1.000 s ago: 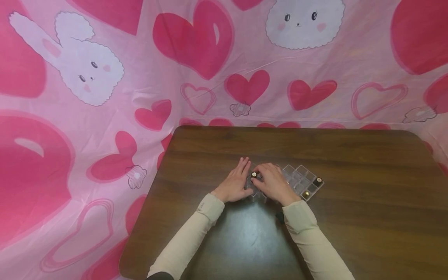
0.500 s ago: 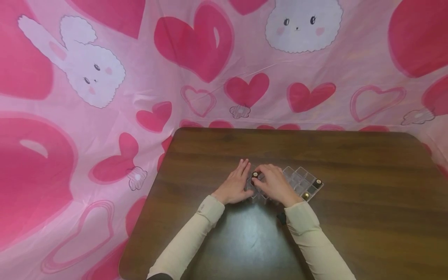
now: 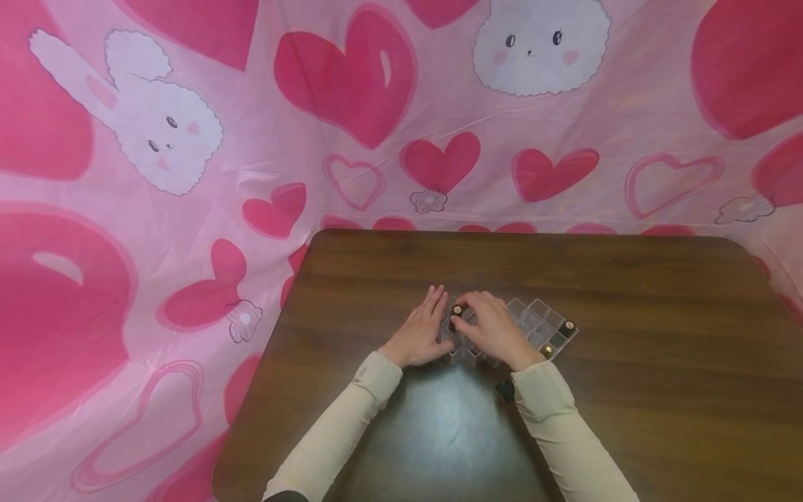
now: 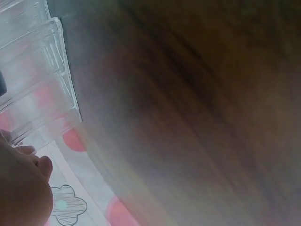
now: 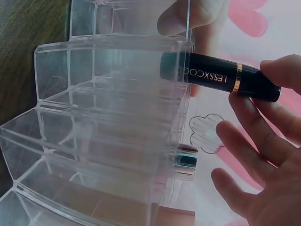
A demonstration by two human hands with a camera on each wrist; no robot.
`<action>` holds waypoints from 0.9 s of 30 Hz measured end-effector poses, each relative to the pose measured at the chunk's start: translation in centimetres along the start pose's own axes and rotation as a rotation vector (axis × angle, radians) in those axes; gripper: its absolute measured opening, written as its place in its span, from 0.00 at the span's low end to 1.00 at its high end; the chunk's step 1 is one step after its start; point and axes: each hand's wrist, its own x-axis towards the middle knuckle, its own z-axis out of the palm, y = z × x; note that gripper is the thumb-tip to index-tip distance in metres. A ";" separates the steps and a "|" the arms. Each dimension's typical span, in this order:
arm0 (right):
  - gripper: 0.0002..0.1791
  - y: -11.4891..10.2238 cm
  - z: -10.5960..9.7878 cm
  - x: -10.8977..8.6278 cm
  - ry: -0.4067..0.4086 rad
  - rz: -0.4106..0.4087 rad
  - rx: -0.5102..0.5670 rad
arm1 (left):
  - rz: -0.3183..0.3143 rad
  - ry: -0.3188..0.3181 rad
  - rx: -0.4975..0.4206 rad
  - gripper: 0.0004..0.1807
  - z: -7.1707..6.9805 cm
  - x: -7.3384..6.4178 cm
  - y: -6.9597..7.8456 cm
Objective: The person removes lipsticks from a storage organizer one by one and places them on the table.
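Note:
A black lipstick tube (image 5: 211, 75) with a gold band and light lettering is pinched near its outer end by the thumb and fingers of my right hand (image 3: 492, 328). Its other end shows behind the wall of a clear tiered organizer (image 5: 66, 70), inside a compartment. My left hand (image 3: 417, 328) lies along the organizer's left end in the head view, fingers straight and pointing away. At the organizer's right end stand another black lipstick (image 3: 569, 326) and a gold-topped one (image 3: 548, 351). The right hand covers the organizer's middle in the head view.
The organizer stands on a dark wood table (image 3: 659, 362). In the right wrist view, a silver-banded tube (image 5: 186, 162) and a pinkish tube (image 5: 176, 216) stick out of other compartments. A pink heart-patterned cloth (image 3: 439, 90) hangs behind and to the left of the table.
In the right hand, the black lipstick has risen slightly, and more of its body shows between the fingers. The left hand stays in place. The head view has shifted a little.

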 end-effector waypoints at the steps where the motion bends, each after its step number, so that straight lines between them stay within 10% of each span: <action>1: 0.13 0.0 0.0 0.0 0.002 0.000 0.002 | -0.003 -0.001 -0.002 0.51 0.0 0.0 0.0; 27: 0.13 -0.4 -1.1 -0.6 0.121 -0.030 0.036 | 0.001 0.039 -0.011 0.51 0.4 -0.1 0.1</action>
